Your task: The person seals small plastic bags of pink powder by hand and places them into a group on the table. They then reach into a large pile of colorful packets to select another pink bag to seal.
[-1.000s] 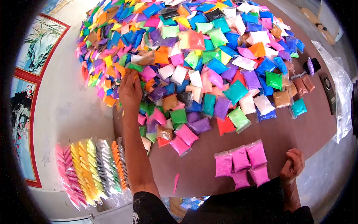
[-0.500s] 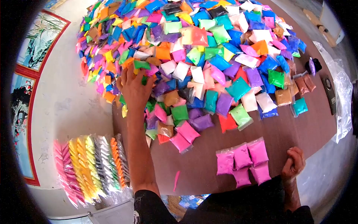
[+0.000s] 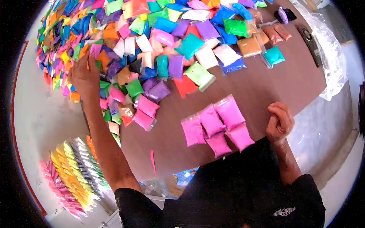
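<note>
My left hand (image 3: 84, 76) reaches into the left part of a big heap of small coloured packets (image 3: 163, 38); its fingertips are among the packets, near an orange and a pink one, and whether they grip one is hidden. Over the table's right side rests my right hand (image 3: 280, 122), fingers curled, with nothing visible in it. Between the hands, nearer the front edge, several pink packets (image 3: 211, 120) lie together in two rows. Two more pink packets (image 3: 145, 111) sit at the heap's lower edge.
A thin pink strip (image 3: 153, 161) lies on the brown table (image 3: 171, 146). Bundled coloured packets (image 3: 70, 171) stand at the lower left. To the right are a dark flat object (image 3: 309, 45), clear plastic film (image 3: 330, 53) and a black item with a purple packet (image 3: 283, 15).
The view has shifted, so the heap and table appear farther left and higher. My left hand has stayed at the heap's left part. The group of pink packets looks the same.
</note>
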